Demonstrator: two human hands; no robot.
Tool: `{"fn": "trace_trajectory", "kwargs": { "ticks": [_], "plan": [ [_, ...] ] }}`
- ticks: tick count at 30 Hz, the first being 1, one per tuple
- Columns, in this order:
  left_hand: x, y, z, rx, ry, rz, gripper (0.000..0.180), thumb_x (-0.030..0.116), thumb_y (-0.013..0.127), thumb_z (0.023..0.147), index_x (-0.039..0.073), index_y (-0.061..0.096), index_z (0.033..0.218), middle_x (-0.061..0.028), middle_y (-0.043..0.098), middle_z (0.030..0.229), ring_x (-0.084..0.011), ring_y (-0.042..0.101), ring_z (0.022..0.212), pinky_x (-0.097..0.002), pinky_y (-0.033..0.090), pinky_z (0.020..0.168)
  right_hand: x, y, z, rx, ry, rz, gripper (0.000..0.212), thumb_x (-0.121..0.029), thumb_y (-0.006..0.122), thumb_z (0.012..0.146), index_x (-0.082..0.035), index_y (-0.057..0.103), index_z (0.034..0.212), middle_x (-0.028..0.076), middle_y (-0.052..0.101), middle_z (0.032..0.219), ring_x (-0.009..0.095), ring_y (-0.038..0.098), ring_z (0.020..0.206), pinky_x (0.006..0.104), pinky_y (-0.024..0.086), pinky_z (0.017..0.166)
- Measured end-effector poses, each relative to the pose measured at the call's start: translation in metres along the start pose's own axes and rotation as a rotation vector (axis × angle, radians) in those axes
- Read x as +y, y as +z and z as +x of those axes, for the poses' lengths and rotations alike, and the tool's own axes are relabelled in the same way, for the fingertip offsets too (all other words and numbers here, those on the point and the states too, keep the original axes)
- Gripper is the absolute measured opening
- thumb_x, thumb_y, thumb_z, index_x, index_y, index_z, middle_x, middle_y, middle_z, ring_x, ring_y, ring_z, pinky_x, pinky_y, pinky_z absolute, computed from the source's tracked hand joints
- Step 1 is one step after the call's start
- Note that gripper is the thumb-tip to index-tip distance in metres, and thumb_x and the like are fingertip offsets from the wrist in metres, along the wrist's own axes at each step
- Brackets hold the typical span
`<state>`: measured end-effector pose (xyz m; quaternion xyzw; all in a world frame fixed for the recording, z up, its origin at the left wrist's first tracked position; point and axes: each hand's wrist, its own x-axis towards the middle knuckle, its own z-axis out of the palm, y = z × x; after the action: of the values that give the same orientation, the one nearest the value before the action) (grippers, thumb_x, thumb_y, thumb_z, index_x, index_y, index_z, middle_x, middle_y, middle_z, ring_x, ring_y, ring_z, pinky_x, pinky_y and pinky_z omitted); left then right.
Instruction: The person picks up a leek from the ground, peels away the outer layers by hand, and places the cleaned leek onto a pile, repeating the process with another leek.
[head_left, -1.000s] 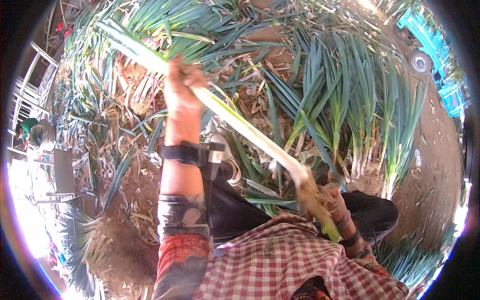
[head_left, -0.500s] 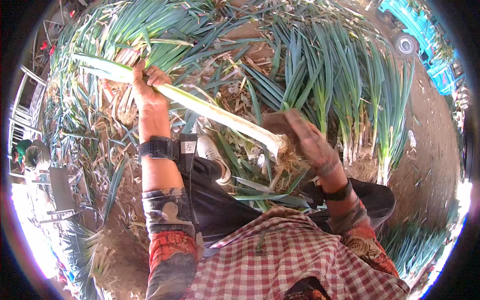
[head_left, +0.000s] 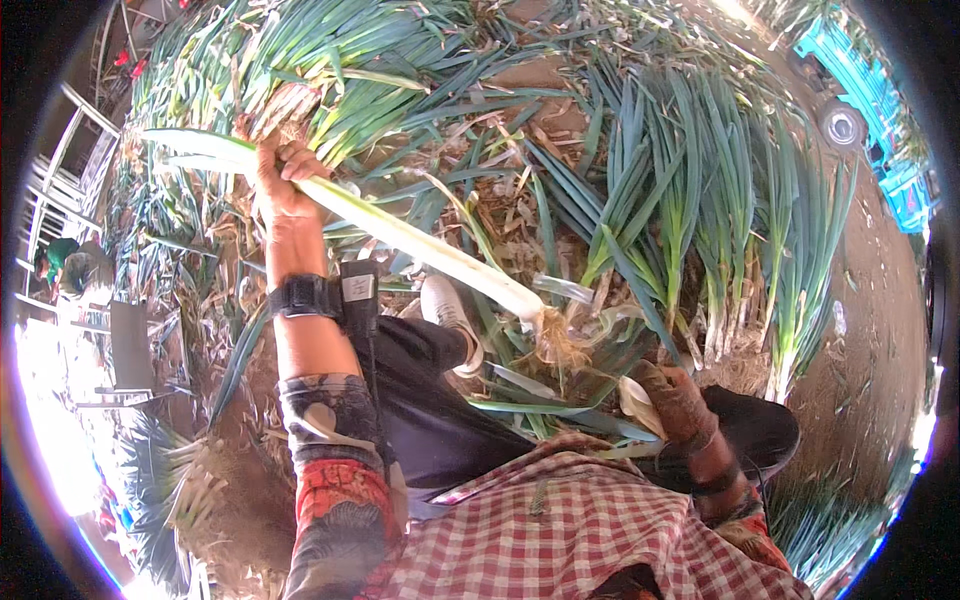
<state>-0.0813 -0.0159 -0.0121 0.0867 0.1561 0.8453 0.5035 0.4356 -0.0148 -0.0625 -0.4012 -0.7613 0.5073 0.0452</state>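
My left hand (head_left: pixel 288 182) is closed round the green upper part of a long leek (head_left: pixel 430 245). Its white shank slants down to the right over my legs, and the leek's stringy roots (head_left: pixel 562 342) hang free. My right hand (head_left: pixel 676 402), low beside my right knee, is apart from the leek. Its fingers are curled, and a pale strip of peeled leaf (head_left: pixel 638 406) sticks out along them. Motion blurs the fingers a little.
Upright leeks (head_left: pixel 700 220) stand bunched ahead to the right, and a heap of them (head_left: pixel 350 70) lies far left. Leaf scraps litter the soil round my shoe (head_left: pixel 447 312). A turquoise wheeled vehicle (head_left: pixel 850 75) is far right; a metal frame (head_left: pixel 75 190) stands left.
My right hand has swung away from the root end, down and to the right toward my knee, with the pale leaf strip now at its fingers. My left hand keeps its grip on the leek.
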Motion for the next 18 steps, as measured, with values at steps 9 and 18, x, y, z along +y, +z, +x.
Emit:
{"fn": "trace_trajectory", "kwargs": {
  "ticks": [9, 18],
  "plan": [
    [-0.077, 0.056, -0.02, 0.187, 0.208, 0.354, 0.028, 0.025, 0.066, 0.074, 0.014, 0.045, 0.087, 0.0015, 0.044, 0.063, -0.0055, 0.032, 0.04, -0.0203, 0.029, 0.037, -0.124, 0.017, 0.092, 0.57, -0.656, -0.416, 0.04, -0.014, 0.061, 0.078, 0.002, 0.046, 0.112, 0.018, 0.057, 0.102, 0.028, 0.058, 0.091, 0.034, 0.048, 0.076],
    [-0.091, 0.086, -0.043, -0.011, 0.272, 0.131, 0.021, 0.029, 0.061, 0.08, 0.012, 0.049, 0.083, -0.0016, 0.049, 0.062, -0.0073, 0.034, 0.04, -0.0212, 0.029, 0.038, -0.158, 0.038, 0.132, 0.003, -0.227, 0.382, 0.018, -0.008, 0.059, 0.076, 0.003, 0.058, 0.09, 0.015, 0.061, 0.083, 0.028, 0.059, 0.074, 0.0318, 0.046, 0.063]
  ]
}}
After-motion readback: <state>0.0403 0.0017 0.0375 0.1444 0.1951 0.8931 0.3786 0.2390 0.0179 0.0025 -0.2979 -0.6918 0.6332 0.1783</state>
